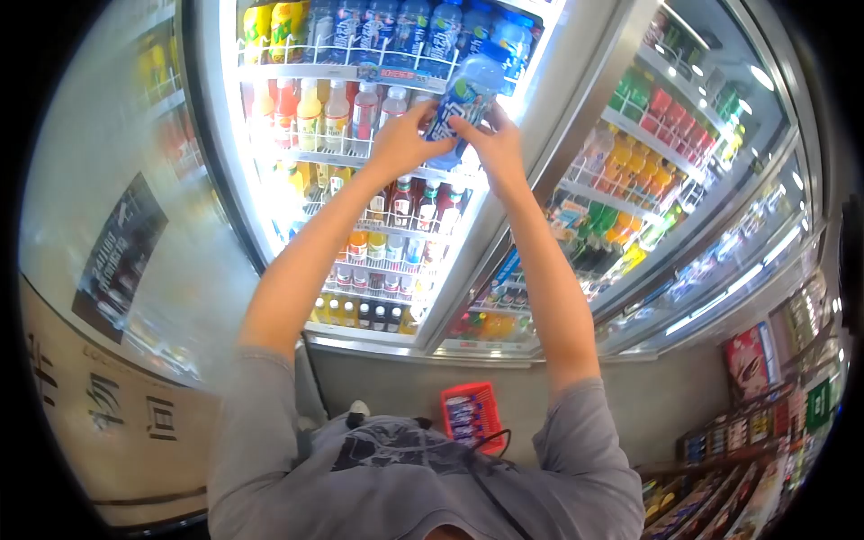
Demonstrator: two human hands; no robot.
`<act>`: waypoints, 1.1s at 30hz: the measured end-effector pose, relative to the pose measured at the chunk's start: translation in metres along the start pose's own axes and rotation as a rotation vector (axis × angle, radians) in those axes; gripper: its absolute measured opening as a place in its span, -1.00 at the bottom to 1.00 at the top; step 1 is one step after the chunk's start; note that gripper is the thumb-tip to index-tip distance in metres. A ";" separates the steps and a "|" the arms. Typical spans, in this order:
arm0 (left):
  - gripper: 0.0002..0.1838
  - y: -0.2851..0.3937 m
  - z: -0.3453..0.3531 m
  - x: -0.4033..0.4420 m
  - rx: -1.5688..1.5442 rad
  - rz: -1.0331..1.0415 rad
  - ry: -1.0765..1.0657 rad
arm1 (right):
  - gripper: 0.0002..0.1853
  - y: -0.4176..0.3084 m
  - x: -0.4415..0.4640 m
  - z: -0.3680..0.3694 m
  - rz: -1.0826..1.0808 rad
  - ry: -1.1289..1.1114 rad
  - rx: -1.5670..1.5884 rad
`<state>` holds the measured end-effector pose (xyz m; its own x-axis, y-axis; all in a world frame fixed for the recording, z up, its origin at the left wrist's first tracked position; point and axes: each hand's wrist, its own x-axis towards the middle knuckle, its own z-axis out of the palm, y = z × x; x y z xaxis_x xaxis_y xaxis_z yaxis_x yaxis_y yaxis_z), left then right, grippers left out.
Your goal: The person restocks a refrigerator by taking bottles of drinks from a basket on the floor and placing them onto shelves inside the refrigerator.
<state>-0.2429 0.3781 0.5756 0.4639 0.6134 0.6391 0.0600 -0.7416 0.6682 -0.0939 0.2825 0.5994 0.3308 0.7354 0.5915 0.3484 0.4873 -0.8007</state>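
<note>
A blue-labelled drink bottle (468,94) with a blue cap is held between my two hands, tilted with its cap up to the right. My left hand (407,138) grips its left side, and my right hand (496,148) grips its right side with the thumb across the label. Some fingers are hidden behind the bottle. Just behind it stands the top shelf's row of similar blue bottles (369,31), with a white wire rail (315,65) along the front.
The open fridge door (144,234) stands to my left. Lower shelves hold juice bottles (337,115). To the right is a glass door (621,171) with drinks behind it. A red basket (491,418) containing bottles sits on the floor near me. Store shelves (747,432) stand at lower right.
</note>
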 end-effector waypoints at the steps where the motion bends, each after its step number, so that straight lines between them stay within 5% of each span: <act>1: -0.15 0.001 -0.005 0.012 0.054 0.010 -0.015 | -0.24 0.000 0.012 0.002 0.004 0.044 -0.031; 9: -0.08 -0.007 -0.011 0.101 0.115 0.144 0.025 | -0.14 0.003 0.094 -0.001 -0.170 0.131 -0.121; 12: -0.12 -0.008 -0.002 0.125 0.105 0.184 0.024 | -0.10 0.007 0.114 -0.009 -0.259 0.156 -0.384; 33: -0.25 -0.053 0.040 0.224 -0.014 0.356 0.152 | -0.11 0.046 0.195 -0.027 -0.481 0.152 -0.495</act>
<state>-0.1073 0.5434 0.6682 0.3172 0.3522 0.8805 -0.0941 -0.9122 0.3987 0.0101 0.4353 0.6802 0.1459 0.4007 0.9045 0.8328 0.4438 -0.3309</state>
